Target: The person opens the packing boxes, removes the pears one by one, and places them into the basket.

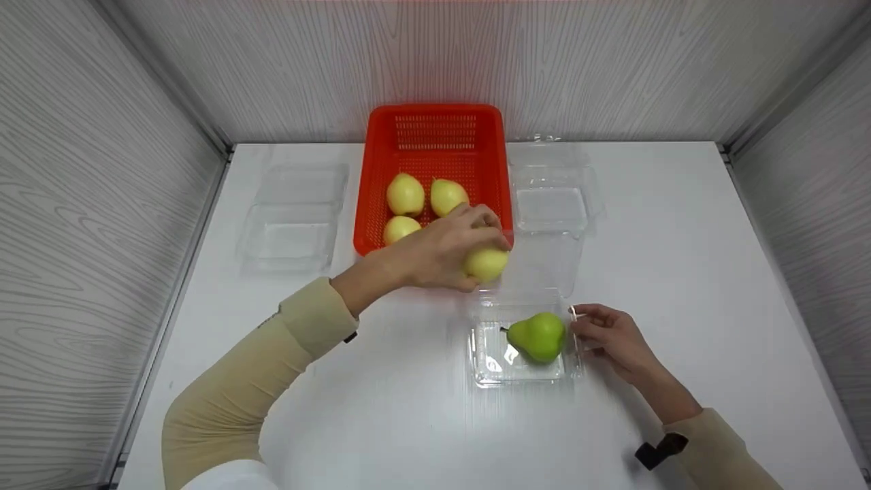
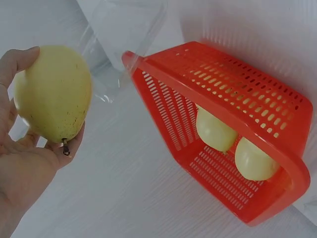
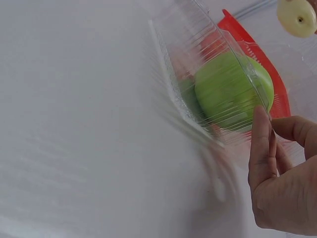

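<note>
My left hand point(image 1: 446, 248) grips a pale yellow pear point(image 1: 486, 264) above the front right corner of the red basket point(image 1: 500, 170). In the left wrist view, that pear point(image 2: 54, 91) shows its stem pointing down, with fingers and thumb around it. On the right, my right hand point(image 1: 612, 337) pinches the right rim of a clear plastic container point(image 1: 486, 371). A green pear point(image 1: 541, 337) lies inside it on its side, stem to the left. Through the ribbed wall, the right wrist view shows the green pear point(image 3: 233, 89) close behind the fingers point(image 3: 260, 144).
Several yellow pears point(image 1: 405, 194) sit in the red basket against the back wall. An open clear container point(image 1: 289, 238) lies left of the basket, another clear container point(image 1: 551, 204) right of it. Patterned panels point(image 1: 81, 204) enclose the white table point(image 1: 381, 422).
</note>
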Available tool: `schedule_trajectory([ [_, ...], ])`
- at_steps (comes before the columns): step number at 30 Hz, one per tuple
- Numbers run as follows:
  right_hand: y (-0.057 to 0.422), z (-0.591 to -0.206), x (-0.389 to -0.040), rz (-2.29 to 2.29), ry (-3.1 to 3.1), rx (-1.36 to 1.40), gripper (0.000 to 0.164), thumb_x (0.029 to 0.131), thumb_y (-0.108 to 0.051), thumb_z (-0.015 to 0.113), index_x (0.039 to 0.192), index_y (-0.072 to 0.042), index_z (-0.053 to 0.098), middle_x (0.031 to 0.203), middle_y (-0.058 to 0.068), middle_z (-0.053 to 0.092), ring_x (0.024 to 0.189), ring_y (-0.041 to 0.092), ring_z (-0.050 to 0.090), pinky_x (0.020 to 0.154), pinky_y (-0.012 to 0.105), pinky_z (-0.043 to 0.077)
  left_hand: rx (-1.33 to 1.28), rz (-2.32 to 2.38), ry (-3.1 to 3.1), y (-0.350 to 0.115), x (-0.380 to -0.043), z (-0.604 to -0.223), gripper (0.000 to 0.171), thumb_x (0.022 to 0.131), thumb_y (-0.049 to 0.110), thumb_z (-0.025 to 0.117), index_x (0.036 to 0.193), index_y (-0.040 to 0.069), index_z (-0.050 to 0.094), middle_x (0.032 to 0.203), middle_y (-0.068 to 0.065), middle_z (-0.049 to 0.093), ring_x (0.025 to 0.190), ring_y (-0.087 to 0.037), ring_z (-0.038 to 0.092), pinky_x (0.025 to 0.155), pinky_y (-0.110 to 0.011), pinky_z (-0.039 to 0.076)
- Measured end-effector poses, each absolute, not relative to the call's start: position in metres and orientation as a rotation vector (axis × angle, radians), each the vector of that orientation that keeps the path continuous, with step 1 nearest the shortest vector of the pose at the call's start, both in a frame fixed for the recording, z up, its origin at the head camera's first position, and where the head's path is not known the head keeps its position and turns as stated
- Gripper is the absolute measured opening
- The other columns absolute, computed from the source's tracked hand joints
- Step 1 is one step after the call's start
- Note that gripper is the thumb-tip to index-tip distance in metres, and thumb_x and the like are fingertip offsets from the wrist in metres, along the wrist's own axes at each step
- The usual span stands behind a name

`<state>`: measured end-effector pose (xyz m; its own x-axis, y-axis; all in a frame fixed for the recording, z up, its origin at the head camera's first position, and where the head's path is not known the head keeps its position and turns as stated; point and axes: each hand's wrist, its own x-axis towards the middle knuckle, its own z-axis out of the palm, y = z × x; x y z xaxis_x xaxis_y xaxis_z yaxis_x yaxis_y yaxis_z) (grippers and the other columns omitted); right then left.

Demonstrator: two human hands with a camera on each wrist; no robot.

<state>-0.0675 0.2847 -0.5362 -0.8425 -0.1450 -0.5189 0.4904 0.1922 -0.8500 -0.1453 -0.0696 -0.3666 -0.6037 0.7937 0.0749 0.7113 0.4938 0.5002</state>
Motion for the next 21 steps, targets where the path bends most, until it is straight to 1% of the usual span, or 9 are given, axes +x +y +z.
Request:
schedule_trajectory([
  [2,0.285,-0.537,-0.067,-1.708,1.974,0.326,0.054,0.098,-0.020,0.075,0.144,0.001,0.054,0.095,-0.010,0.070,0.078,0.005,0.065,0.062,0.022,0.056,1.265,0.779,2.597,-0.073,-0.155,-0.366,0.046,0.085,0.015,0.082,0.129,0.016,0.067,0.138,-0.013,0.057,0.132,-0.034,0.050,0.106,-0.046,0.054],
  [5,0.286,-0.538,-0.067,-1.706,1.976,0.326,0.054,0.098,-0.021,0.075,0.144,0.000,0.055,0.095,-0.010,0.070,0.078,0.005,0.066,0.062,0.022,0.057,1.174,0.817,2.640,-0.081,-0.170,-0.370,0.048,0.084,0.016,0.083,0.129,0.016,0.067,0.139,-0.012,0.056,0.135,-0.033,0.049,0.108,-0.048,0.052],
  [9,0.287,-0.540,-0.066,-1.708,1.977,0.328,0.051,0.098,-0.021,0.075,0.141,-0.001,0.057,0.094,-0.010,0.071,0.078,0.006,0.067,0.062,0.022,0.057,1.030,0.827,2.690,-0.092,-0.190,-0.379,0.051,0.085,0.019,0.084,0.132,0.019,0.065,0.141,-0.008,0.054,0.135,-0.030,0.048,0.105,-0.048,0.054],
  [13,0.287,-0.539,-0.066,-1.709,1.971,0.328,0.051,0.098,-0.021,0.075,0.141,-0.001,0.057,0.094,-0.010,0.072,0.078,0.006,0.067,0.062,0.023,0.057,0.883,0.822,2.718,-0.101,-0.209,-0.388,0.053,0.086,0.020,0.084,0.135,0.020,0.064,0.143,-0.007,0.052,0.136,-0.029,0.047,0.107,-0.048,0.054],
  [18,0.287,-0.540,-0.066,-1.710,1.973,0.328,0.051,0.098,-0.021,0.076,0.141,0.000,0.057,0.094,-0.010,0.072,0.078,0.006,0.066,0.063,0.023,0.059,0.733,0.864,2.730,-0.113,-0.231,-0.400,0.053,0.085,0.014,0.082,0.135,0.016,0.066,0.139,-0.009,0.051,0.132,-0.031,0.047,0.106,-0.048,0.056],
  [21,0.287,-0.540,-0.066,-1.709,1.977,0.329,0.051,0.098,-0.021,0.076,0.140,0.000,0.057,0.094,-0.010,0.072,0.078,0.006,0.067,0.063,0.024,0.059,0.650,0.848,2.738,-0.121,-0.241,-0.410,0.054,0.083,0.013,0.082,0.135,0.014,0.065,0.139,-0.010,0.051,0.130,-0.033,0.047,0.107,-0.049,0.054],
])
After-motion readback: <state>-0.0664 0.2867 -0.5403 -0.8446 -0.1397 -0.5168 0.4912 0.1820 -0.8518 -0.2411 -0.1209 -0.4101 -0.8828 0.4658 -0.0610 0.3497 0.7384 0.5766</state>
